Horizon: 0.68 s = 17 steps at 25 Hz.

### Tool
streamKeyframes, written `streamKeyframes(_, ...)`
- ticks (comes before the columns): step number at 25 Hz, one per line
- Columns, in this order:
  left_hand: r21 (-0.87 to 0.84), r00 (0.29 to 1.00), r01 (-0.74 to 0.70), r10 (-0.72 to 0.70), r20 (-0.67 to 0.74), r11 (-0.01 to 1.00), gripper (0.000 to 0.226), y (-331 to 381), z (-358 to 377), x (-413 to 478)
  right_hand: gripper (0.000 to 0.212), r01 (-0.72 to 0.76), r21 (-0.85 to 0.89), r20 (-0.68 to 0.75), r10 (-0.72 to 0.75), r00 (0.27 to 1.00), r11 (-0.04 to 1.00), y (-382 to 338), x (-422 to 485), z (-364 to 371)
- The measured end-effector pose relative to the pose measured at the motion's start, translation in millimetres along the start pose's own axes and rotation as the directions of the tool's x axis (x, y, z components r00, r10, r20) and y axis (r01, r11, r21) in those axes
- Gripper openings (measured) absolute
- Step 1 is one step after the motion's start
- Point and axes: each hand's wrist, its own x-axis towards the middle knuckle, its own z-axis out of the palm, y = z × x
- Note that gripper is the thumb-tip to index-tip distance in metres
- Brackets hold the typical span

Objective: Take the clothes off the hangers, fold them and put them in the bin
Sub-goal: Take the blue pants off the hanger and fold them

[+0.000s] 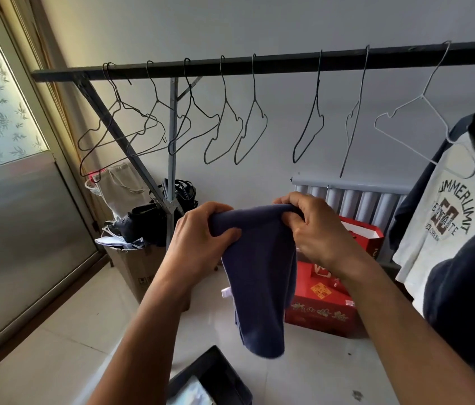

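I hold a dark blue garment [261,276] up in front of me, folded over and hanging down. My left hand [201,238] grips its upper left edge and my right hand [315,229] pinches its upper right edge. Above, a black rail [259,64] carries several bare wire hangers [221,118]. At the right a white raglan shirt with dark sleeves and printed letters [440,223] hangs on a hanger. A dark garment [470,287] hangs in front of it at the far right. The dark bin [216,378] sits on the floor below the blue garment, partly cut off.
A cardboard box [134,264] filled with bags and dark items stands at the rack's left leg. Red gift boxes [321,305] lie on the floor before a grey radiator [356,197]. A sliding door [20,229] fills the left side. The floor is pale tile.
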Motion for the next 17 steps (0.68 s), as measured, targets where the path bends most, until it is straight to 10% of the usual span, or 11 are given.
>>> streamKeyframes(4, 0.026, 0.999, -0.033, 0.034, -0.005, 0.999, 0.021, -7, -8, 9, 0.013, 0.044, -0.080, -0.087, -0.051, 0.995, 0.996, 3, 4, 0)
streamKeyframes(9, -0.551, 0.991, 0.128, -0.094, 0.091, 0.825, 0.020, 1, -6, 17, 0.006, 0.025, 0.372, -0.081, 0.006, 0.997, 0.928, -4, 15, 0)
streamKeyframes(17, -0.669, 0.937, 0.309, -0.097, 0.336, 0.676, 0.053, -10, 14, -5, 0.009, -0.004, 0.492, -0.195, 0.115, 0.974, 0.870, -9, 30, 9)
